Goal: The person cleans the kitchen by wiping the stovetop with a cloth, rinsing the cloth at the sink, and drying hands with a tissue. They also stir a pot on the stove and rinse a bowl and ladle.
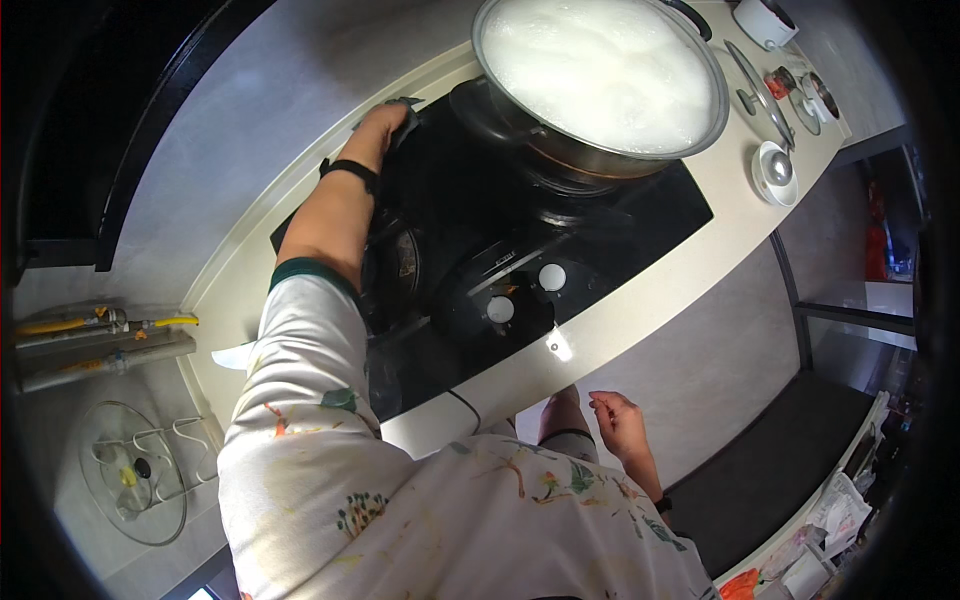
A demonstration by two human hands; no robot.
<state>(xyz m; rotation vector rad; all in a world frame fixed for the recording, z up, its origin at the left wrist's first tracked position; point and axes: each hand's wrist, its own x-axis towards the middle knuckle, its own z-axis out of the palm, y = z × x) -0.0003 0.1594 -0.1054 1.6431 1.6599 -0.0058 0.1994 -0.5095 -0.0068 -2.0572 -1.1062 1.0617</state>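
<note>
Reaching to the back of the black glass gas hob, my left hand presses a dark grey cloth at the hob's rear edge, beside the wall. Part of the cloth is hidden under my fingers. My right hand hangs low by my side in front of the counter, fingers loosely bent and holding nothing. A big steel pot stands on the right-hand burner, its top covered with white foam. Two white-topped knobs sit near the hob's front, one of them the right-hand knob.
Right of the pot, the pale countertop bears a glass lid on edge, a white bowl with a metal ladle, and a white appliance. A dark range hood juts in at upper left. Another glass lid hangs on a wall rack.
</note>
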